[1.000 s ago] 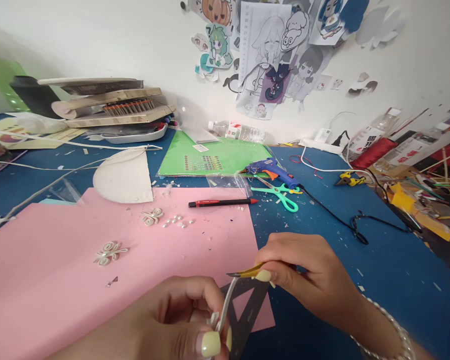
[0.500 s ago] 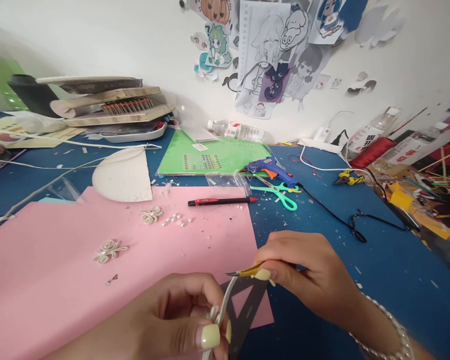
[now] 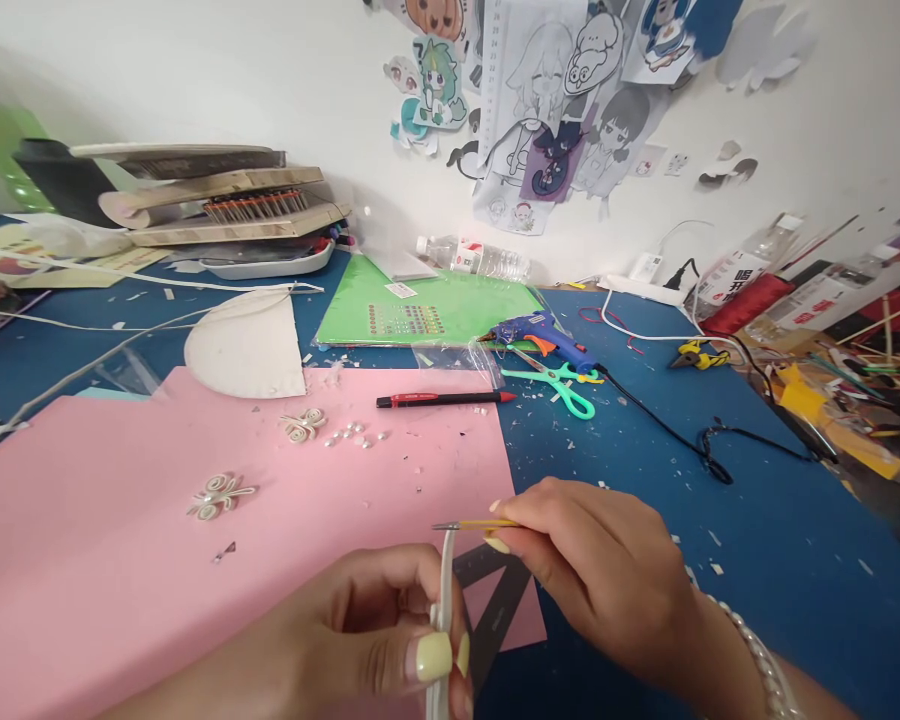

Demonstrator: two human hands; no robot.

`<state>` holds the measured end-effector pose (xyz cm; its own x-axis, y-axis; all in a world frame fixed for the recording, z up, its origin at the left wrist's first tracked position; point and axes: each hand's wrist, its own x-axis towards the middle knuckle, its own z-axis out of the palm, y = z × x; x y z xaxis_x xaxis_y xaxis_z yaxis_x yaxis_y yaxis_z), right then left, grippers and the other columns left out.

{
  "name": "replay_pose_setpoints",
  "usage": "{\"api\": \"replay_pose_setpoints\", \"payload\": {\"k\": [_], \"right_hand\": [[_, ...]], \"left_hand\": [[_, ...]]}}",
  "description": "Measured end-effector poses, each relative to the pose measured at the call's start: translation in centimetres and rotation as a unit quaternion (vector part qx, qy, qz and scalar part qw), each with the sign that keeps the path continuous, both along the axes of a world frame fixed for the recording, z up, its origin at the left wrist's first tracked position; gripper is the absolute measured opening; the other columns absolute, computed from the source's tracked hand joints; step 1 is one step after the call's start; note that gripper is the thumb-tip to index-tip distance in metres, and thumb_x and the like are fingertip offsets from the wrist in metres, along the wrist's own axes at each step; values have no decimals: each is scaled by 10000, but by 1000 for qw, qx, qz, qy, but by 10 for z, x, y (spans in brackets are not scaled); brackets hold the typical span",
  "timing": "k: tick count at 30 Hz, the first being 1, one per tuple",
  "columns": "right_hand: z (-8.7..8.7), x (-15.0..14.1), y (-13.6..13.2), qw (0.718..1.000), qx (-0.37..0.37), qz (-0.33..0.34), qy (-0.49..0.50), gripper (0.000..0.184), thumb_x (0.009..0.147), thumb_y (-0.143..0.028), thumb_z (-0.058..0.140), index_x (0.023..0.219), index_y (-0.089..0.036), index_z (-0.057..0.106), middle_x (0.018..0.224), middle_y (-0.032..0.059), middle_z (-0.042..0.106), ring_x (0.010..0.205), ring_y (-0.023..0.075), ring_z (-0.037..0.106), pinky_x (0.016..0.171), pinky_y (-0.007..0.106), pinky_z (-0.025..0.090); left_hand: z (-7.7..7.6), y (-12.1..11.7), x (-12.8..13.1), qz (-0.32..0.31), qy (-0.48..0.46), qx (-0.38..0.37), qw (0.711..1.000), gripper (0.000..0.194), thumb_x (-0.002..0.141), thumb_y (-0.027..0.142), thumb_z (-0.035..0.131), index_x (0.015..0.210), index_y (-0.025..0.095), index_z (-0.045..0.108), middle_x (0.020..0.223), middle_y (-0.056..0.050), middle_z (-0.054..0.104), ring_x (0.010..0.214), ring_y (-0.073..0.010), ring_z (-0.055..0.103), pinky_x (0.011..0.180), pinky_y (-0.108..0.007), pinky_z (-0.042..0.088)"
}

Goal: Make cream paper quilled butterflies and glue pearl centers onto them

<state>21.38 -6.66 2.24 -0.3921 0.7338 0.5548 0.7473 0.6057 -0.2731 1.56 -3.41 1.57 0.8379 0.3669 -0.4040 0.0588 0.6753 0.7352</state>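
Change: since a second ago the right hand [image 3: 607,580] has lifted a little and levelled the thin yellow-handled metal tool [image 3: 474,524], which was tilted before; the narrow white paper strip [image 3: 444,600] now stands nearly upright instead of leaning.
Left hand: the left hand [image 3: 360,645] has its grip pinched shut on the white strip, thumb with a pale yellow nail pressed against it, low in the view over the pink sheet's near edge.
Right hand: its grip is closed on the tool's handle, fingertips together, a pearl bracelet [image 3: 757,665] on the wrist.
Strip and tool: the strip's top end meets the tool's dark tip, just above the left hand; whether the tip grips the strip I cannot tell.
Under the hands: a dark see-through triangle ruler [image 3: 495,600] lies at the corner of the large pink paper sheet [image 3: 120,560] on the blue table [image 3: 757,520].
On the pink sheet: two small white coiled paper ornaments [image 3: 221,495], a scatter of tiny white beads [image 3: 356,435], and a red and black pencil [image 3: 446,399] near its far edge.
Further back: turquoise-handled scissors [image 3: 562,385] beside a blue glue gun [image 3: 544,335], well apart from the hands.
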Motion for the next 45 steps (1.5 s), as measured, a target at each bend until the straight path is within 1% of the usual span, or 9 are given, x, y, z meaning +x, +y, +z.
{"api": "replay_pose_setpoints", "payload": {"k": [3, 6, 9, 14, 21, 31, 38, 41, 45], "right_hand": [[0, -1, -1, 999, 42, -9, -33, 198, 905, -174, 432, 790, -150, 591, 684, 57, 661, 575, 131, 578, 542, 264, 438], [1, 0, -1, 997, 56, -9, -47, 210, 903, -162, 426, 777, -143, 593, 674, 67, 656, 573, 141, 577, 536, 278, 438], [0, -1, -1, 998, 43, -1, -49, 210, 900, -162, 437, 748, -145, 582, 675, 64, 652, 582, 142, 582, 533, 277, 445], [-5, -9, -1, 995, 84, 21, -42, 166, 892, -137, 455, 774, -121, 570, 651, 45, 628, 567, 127, 569, 511, 254, 454], [-11, -17, -4, 986, 137, 28, -93, 90, 839, -113, 528, 858, -52, 590, 623, 55, 611, 541, 147, 542, 471, 282, 441], [-13, -20, -4, 967, 203, -4, -157, 125, 773, -106, 620, 870, -30, 603, 661, 82, 639, 552, 164, 549, 502, 311, 439], [-16, -24, -3, 996, 69, -7, -54, 115, 864, -180, 517, 872, -81, 575, 682, 57, 607, 621, 155, 548, 567, 278, 446], [-11, -21, 0, 995, -85, 14, 41, 270, 924, -300, 403, 904, -95, 577, 749, 55, 618, 676, 138, 564, 591, 245, 445], [-3, -12, 5, 951, -294, 60, 78, 269, 917, -278, 416, 767, -145, 595, 655, -9, 583, 591, 78, 530, 534, 180, 382]], "left_hand": [[0, 0, 1, -1, -13, 11, 1000, 212, 753, 394, 661, 738, 184, 638, 729, 6, 640, 712, -147, 571, 698, -251, 431], [-4, -1, -3, 17, 21, 139, 990, 216, 765, 411, 636, 895, 239, 654, 898, -6, 648, 881, -195, 571, 795, -277, 434], [-10, -3, -9, 122, 118, 344, 923, 281, 768, 352, 640, 1047, 339, 607, 1076, 27, 625, 1056, -220, 517, 929, -278, 372], [-7, -4, -8, 158, 151, 504, 836, 128, 800, 234, 584, 883, 324, 624, 847, 82, 670, 763, -123, 605, 702, -165, 437], [-7, -5, -7, 151, 171, 499, 836, 197, 856, 304, 493, 682, 223, 540, 606, 67, 574, 558, -99, 533, 552, -173, 406], [-9, -2, -1, 161, 131, 340, 917, 289, 860, 403, 490, 648, 209, 522, 597, 69, 510, 556, -82, 466, 544, -147, 392], [-7, 1, -6, 144, 135, 385, 902, 269, 878, 368, 459, 672, 209, 528, 637, 55, 554, 608, -96, 517, 592, -175, 402], [-4, 1, -7, 145, 161, 434, 875, 244, 883, 313, 444, 675, 215, 525, 623, 57, 570, 604, -102, 536, 594, -190, 401], [-5, 2, -8, 129, 150, 499, 844, 168, 865, 215, 476, 718, 230, 556, 654, 69, 593, 614, -89, 558, 601, -175, 400]]}}
